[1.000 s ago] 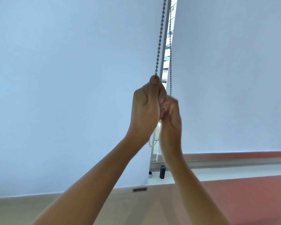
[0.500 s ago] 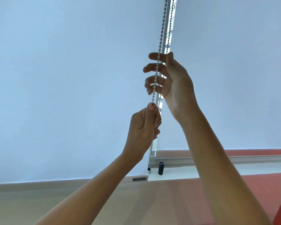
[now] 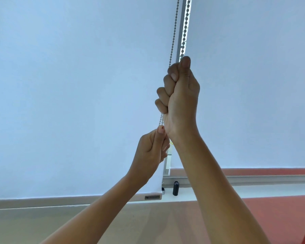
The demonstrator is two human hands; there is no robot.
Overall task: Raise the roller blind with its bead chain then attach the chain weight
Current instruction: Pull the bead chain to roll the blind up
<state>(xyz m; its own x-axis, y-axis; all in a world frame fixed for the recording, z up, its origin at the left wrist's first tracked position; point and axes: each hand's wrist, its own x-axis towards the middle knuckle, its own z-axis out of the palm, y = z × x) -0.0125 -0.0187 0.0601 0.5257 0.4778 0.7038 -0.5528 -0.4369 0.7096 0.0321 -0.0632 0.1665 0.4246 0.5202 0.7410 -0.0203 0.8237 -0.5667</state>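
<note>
The person stands close to the window with both arms lifted, and both hands are on the bead chain (image 3: 173, 37), which hangs almost straight down from above, leaning a little to the left as it descends. The right hand (image 3: 180, 95) is the higher one; it is closed into a fist around the chain, thumb pointing up. The left hand (image 3: 151, 148) is just below it, touching near the right wrist, and it pinches the same strand between thumb and forefinger. Between the two hands only a short piece of chain shows. A second strand of beads (image 3: 186, 23) runs beside the first, in the narrow bright gap between the two blinds. The long axis of the chain is vertical, so I think the next pull must go straight down along it, and the right hand, being higher, is better placed to do it. The roller blind (image 3: 69, 103) on the left is low; its bottom bar (image 3: 151, 197) hangs near the sill (image 3: 253, 188), so most of the raising seems not done yet. A small dark cylinder (image 3: 176, 188) stands on the sill, well below the hands; it may be the chain weight, but I cannot tell.
</note>
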